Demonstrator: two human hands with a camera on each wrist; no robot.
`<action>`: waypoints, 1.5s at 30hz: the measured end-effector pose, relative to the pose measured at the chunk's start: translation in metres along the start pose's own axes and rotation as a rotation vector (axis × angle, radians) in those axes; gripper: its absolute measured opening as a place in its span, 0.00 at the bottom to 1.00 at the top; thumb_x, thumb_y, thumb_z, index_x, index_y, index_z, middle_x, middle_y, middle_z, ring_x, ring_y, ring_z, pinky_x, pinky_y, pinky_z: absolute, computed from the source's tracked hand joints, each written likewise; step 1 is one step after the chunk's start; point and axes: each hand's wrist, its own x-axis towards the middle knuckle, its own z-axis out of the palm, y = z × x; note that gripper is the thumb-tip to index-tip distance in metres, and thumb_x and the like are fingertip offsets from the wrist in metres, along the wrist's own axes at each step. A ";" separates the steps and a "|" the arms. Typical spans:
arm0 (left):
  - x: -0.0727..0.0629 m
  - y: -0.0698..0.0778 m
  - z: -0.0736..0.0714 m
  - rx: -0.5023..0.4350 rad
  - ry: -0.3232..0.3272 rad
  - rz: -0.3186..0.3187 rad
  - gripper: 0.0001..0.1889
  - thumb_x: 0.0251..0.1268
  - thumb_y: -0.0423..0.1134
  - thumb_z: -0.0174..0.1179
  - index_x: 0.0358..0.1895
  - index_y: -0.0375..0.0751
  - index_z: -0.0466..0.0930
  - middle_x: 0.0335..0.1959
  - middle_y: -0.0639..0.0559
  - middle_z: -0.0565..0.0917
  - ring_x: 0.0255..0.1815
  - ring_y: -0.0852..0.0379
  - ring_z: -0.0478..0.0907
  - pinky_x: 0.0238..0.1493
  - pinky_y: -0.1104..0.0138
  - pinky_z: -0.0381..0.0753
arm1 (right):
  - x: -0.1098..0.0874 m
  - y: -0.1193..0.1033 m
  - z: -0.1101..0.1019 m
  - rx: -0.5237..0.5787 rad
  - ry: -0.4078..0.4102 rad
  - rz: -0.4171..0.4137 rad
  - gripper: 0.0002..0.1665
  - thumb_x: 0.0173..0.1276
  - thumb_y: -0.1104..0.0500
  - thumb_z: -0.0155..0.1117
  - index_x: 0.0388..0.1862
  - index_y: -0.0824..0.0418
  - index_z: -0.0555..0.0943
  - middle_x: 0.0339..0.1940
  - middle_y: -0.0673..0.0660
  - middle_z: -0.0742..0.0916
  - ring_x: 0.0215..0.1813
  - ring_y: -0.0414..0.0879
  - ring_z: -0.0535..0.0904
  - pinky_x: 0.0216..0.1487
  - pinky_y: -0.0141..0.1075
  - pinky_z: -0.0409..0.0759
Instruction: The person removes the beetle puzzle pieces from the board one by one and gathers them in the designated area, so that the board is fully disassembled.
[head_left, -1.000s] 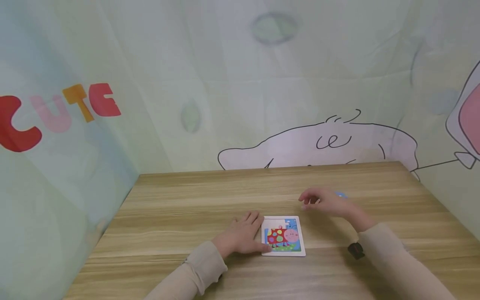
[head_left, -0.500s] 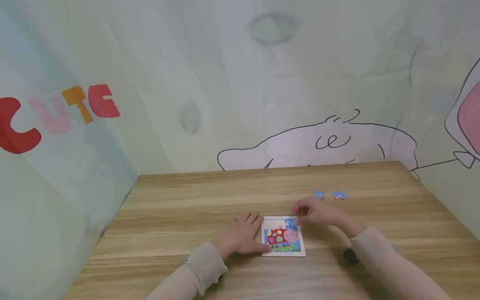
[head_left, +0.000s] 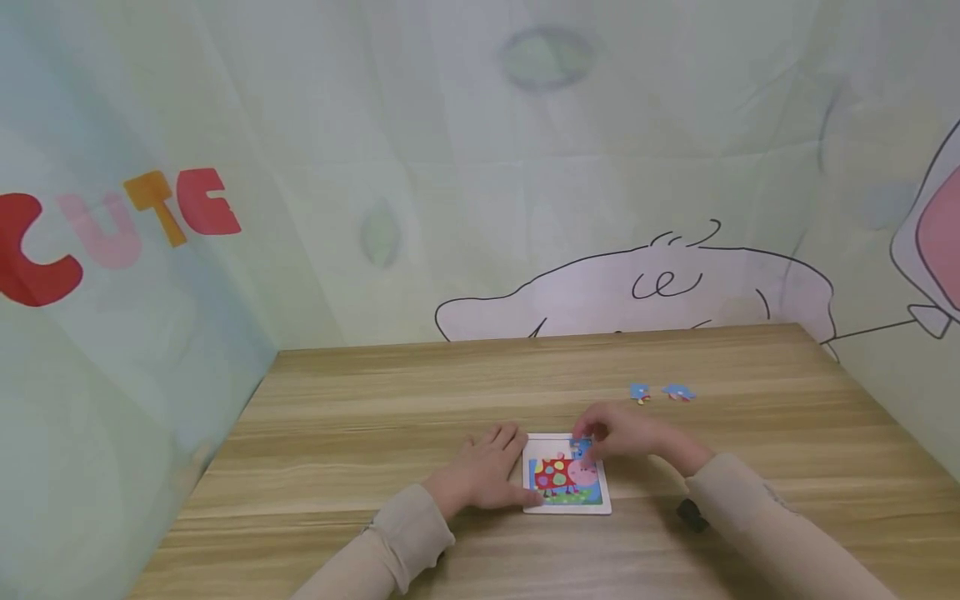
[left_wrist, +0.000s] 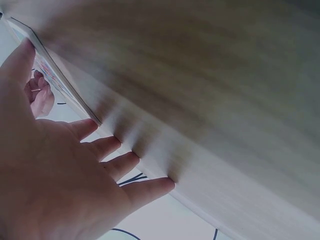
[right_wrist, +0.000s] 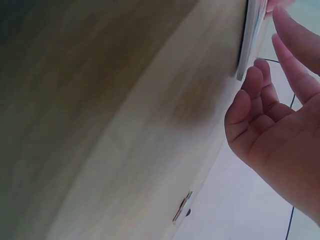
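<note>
A small jigsaw puzzle in a white tray (head_left: 566, 510) lies flat, showing a red spotted ladybug with a pink face. Bare white shows at its upper left. My left hand (head_left: 487, 471) rests at the tray's left side, thumb over the lower left corner and fingers spread on the table, as the left wrist view also shows. Over the upper right corner, my right hand (head_left: 630, 431) touches the blue corner piece (head_left: 580, 448) with thumb and index fingertips. In the right wrist view its thumb and index reach out with a gap between them; the other fingers bend loosely.
Two loose blue puzzle pieces lie beyond the right hand, one nearer piece (head_left: 640, 392) and one farther right (head_left: 678, 392). A wood-grain table (head_left: 360, 400) carries everything. Behind it hangs a printed cloth backdrop (head_left: 465, 167). A small dark object (head_left: 692, 516) sits beneath the right sleeve.
My right hand has moved left and nearer, from beside the loose pieces to the puzzle's upper right corner. Both loose pieces now show. My left hand stays in place.
</note>
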 end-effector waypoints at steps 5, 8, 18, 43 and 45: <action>0.000 0.001 0.000 0.008 0.003 0.003 0.50 0.55 0.72 0.55 0.76 0.45 0.55 0.77 0.47 0.54 0.77 0.45 0.49 0.69 0.38 0.53 | 0.003 0.001 0.003 -0.019 -0.022 -0.015 0.09 0.57 0.58 0.74 0.36 0.53 0.84 0.34 0.49 0.78 0.37 0.45 0.70 0.37 0.34 0.71; 0.001 0.000 0.000 0.008 0.003 0.005 0.50 0.55 0.72 0.55 0.76 0.45 0.55 0.77 0.47 0.54 0.77 0.45 0.49 0.69 0.38 0.53 | 0.004 0.000 0.003 -0.025 -0.034 -0.014 0.09 0.56 0.59 0.74 0.35 0.53 0.84 0.33 0.50 0.77 0.37 0.45 0.69 0.37 0.34 0.70; 0.002 -0.002 0.002 0.001 0.006 0.011 0.50 0.55 0.72 0.55 0.76 0.45 0.55 0.77 0.47 0.54 0.77 0.45 0.49 0.69 0.38 0.53 | 0.005 -0.003 0.005 -0.060 -0.052 0.023 0.09 0.55 0.60 0.74 0.34 0.52 0.84 0.33 0.51 0.75 0.38 0.46 0.68 0.37 0.36 0.69; 0.002 -0.002 0.002 0.007 0.011 0.017 0.50 0.55 0.72 0.55 0.76 0.44 0.55 0.77 0.47 0.54 0.77 0.44 0.49 0.68 0.38 0.53 | 0.003 -0.009 0.008 -0.051 -0.025 0.042 0.11 0.55 0.64 0.74 0.35 0.55 0.81 0.37 0.50 0.76 0.41 0.46 0.70 0.45 0.39 0.72; 0.001 -0.001 0.001 0.007 0.011 0.018 0.50 0.55 0.72 0.55 0.75 0.45 0.55 0.77 0.47 0.54 0.77 0.44 0.49 0.68 0.38 0.53 | 0.003 -0.008 0.008 -0.037 -0.020 0.029 0.12 0.55 0.64 0.74 0.35 0.56 0.81 0.37 0.50 0.77 0.41 0.46 0.70 0.44 0.39 0.72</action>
